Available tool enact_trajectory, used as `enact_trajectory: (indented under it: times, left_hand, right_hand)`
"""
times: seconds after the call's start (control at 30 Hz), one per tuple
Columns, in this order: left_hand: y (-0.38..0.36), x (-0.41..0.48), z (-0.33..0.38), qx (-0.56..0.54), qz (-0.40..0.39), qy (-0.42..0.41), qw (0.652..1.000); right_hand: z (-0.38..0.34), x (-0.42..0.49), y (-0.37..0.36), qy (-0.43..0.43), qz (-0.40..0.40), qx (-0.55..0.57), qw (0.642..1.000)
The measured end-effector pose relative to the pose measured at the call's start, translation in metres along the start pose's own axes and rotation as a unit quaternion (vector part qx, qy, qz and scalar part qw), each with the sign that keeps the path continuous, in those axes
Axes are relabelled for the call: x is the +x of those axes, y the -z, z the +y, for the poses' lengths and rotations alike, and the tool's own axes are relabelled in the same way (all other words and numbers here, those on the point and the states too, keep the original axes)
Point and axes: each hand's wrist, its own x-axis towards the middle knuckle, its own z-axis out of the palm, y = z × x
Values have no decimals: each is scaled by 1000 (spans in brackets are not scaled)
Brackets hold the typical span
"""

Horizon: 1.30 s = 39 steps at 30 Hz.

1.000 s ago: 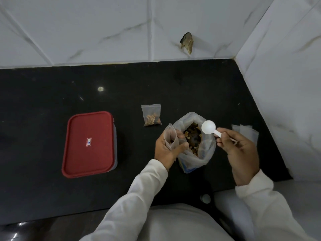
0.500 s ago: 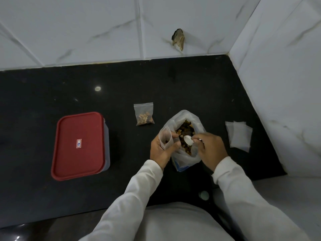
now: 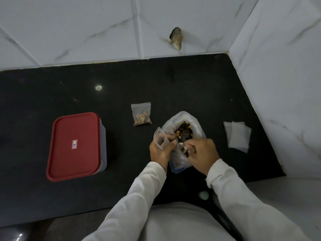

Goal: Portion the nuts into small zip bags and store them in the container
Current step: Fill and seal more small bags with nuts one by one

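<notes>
Nut bag (image 3: pixel 184 132) stands between left hand (image 3: pixel 160 150) and right hand (image 3: pixel 203 152).

Bulk bag (image 3: pixel 185 119): clear plastic, upright on black tabletop (image 3: pixel 52 94), mouth wide open, part-filled with mixed brown and yellow nuts (image 3: pixel 184 132).

Empty zip bag (image 3: pixel 160 137): small, clear, mouth open and facing up, pinched in left hand (image 3: pixel 159 151), just beside left wall of bulk bag.

White scoop (image 3: pixel 182 146): at near rim of bulk bag, gripped in right hand (image 3: pixel 203 152), mostly hidden.

Filled zip bag (image 3: pixel 141 114): flat on tabletop, near far-left side of bulk bag, nuts gathered at lower end.

Spare zip bags (image 3: pixel 237 136): empty, overlapping, flat on tabletop, right of bulk bag.

Container (image 3: pixel 76 146): rectangular, red lid on, well apart to left.
</notes>
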Motion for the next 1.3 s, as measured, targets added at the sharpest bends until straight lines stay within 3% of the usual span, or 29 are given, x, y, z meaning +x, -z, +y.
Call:
enact_trajectory:
  times: [0.1,0.2,0.3,0.43,0.53,0.6,0.73,0.97,1.07,1.13,1.3]
  left_hand:
    - [-8,-2,-1,-13,41,8,999]
    - [-11,-1,-1,-19,57,18,998]
    - [-16,-2,1,-24,67,14,997]
    - [-16,1,1,-29,90,34,995]
    - [-13,2,2,-21,84,37,996]
    - [-12,2,2,0,75,27,997]
    - [-3,5,0,51,30,1,998]
    - [11,5,8,139,-33,-34,989]
    - [12,5,12,169,-55,-67,982]
    - [11,4,15,175,-64,-83,979]
    - [7,1,19,147,-75,-109,980]
  right_hand:
    - [-1,-9,0,0,-27,-20,999]
    - [2,-14,4,-30,-32,28,999]
    - [4,-6,7,-152,-44,134,978]
    - [9,-3,4,-342,-43,347,872]
    - [10,-5,3,-400,-24,461,792]
    - [10,-3,3,-409,-14,497,766]
    - [13,-1,6,-390,-5,493,778]
    - [4,-6,42,-357,12,556,750]
    - [-25,-11,67,-315,27,575,755]
    - [-46,-15,76,-267,33,556,786]
    - [-80,-22,65,-118,70,359,923]
